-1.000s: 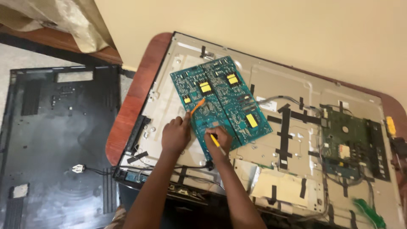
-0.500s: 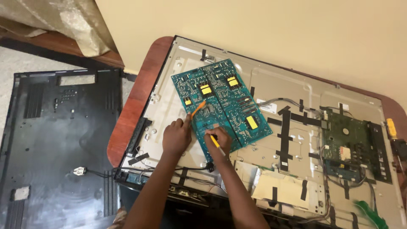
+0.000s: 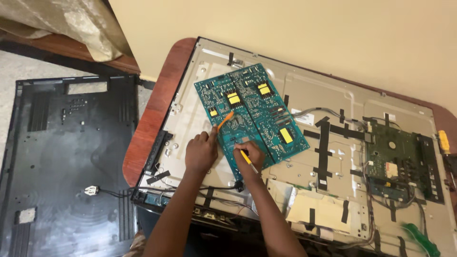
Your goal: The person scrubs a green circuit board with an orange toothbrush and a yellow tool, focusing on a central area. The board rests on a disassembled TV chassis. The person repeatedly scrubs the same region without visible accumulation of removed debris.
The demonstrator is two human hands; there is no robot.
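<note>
On the floor at the far left lay the black plastic back cover (image 3: 66,162), inner side up, just beside the left edge of the wooden table (image 3: 152,119). A beige cloth (image 3: 62,24) hung above it in the top left corner of the view. On the table, the opened television chassis (image 3: 309,95) covered nearly the whole top, its pale metal back plate crossed with strips of black tape (image 3: 324,143).

Then the action: the left hand (image 3: 201,153) was closed around an orange-handled tool (image 3: 224,120), whose tip pointed up and right onto the teal circuit board (image 3: 252,114). That board lay tilted on the left half of the chassis, near the table's left edge (yellow components dotted its face). Just beside it, the right hand (image 3: 249,154) gripped a thin yellow-handled tool (image 3: 247,159) and rested on the board's near edge. The hands sat close together, not quite touching.

Further right, a smaller green circuit board (image 3: 395,162) sat near the chassis's right edge, wires trailing to it. A yellow-handled screwdriver (image 3: 443,141) lay at the table's right edge, and a green tool (image 3: 421,240) near the lower right corner.
</note>
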